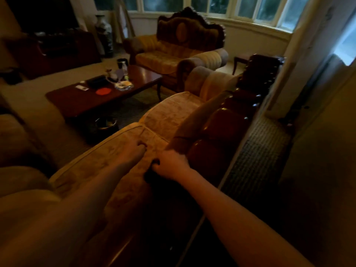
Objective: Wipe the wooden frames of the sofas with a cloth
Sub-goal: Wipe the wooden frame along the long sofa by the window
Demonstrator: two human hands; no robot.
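Note:
I lean over the back of a yellow sofa whose dark carved wooden frame (221,122) runs along its top toward the far right. My right hand (171,163) grips a dark cloth (152,175) at the near end of that frame, by the seat cushion (165,116). My left hand (134,151) lies on the cushion with fingers curled; nothing shows in it. A second sofa stands under the windows, its carved wooden crest (189,13) above a brown back.
A dark wood coffee table (81,101) with an ashtray, bottle and small items stands left of the sofa, a bin (106,124) beside it. A tall vase (105,33) and dark cabinet sit far left. A doorway lies on the right.

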